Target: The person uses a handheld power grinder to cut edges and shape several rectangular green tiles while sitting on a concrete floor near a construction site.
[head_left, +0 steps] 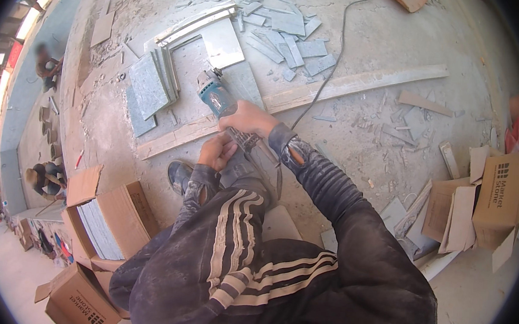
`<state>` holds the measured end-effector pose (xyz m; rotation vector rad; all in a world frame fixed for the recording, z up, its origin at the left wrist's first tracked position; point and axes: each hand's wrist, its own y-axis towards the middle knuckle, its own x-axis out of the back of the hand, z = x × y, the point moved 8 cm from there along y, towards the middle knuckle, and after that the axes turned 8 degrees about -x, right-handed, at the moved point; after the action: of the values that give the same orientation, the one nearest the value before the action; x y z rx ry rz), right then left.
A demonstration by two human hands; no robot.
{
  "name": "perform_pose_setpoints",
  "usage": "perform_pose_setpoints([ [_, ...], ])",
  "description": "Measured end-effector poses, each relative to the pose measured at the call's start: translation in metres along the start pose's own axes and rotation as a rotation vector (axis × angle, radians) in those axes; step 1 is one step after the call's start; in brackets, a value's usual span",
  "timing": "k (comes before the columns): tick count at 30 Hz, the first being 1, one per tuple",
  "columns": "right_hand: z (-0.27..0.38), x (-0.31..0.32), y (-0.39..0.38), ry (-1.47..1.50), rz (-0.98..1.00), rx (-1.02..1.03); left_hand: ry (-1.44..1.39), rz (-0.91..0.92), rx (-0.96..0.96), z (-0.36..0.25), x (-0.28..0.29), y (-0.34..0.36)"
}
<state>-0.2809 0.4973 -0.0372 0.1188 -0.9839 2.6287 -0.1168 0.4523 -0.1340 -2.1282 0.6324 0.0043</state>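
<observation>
My right hand [249, 120] is wrapped round the body of a teal angle grinder [214, 92], whose head tilts away over a grey stone tile [243, 80]. Close against the grinder's dark rear end, my left hand [214, 152] has its fingers curled in. What they pinch, if anything, is hidden. Left of the grinder head leans a small stack of grey tiles [150, 83]. A pale tile [223, 44] lies beyond the head.
A long dusty bar [357, 84] crosses the floor under the tiles. Broken tile strips [285, 27] are heaped beyond. A cable [341, 40] runs across the floor. Cardboard boxes stand right [498, 199] and left, one holding tiles [100, 230]. Two people [48, 67] crouch far left.
</observation>
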Motion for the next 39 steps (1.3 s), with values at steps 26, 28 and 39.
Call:
perform_pose_setpoints([
  [26,-0.065,0.017,-0.171,0.086,0.065,-0.070,0.059,0.055,-0.001,-0.012,-0.027,-0.017],
  [28,-0.067,0.020,-0.178,0.043,0.085,-0.085,0.020,0.094,0.006,-0.019,-0.036,-0.026],
  [39,-0.024,0.029,-0.264,0.330,0.024,-0.162,-0.166,0.086,-0.258,-0.014,-0.032,-0.005],
])
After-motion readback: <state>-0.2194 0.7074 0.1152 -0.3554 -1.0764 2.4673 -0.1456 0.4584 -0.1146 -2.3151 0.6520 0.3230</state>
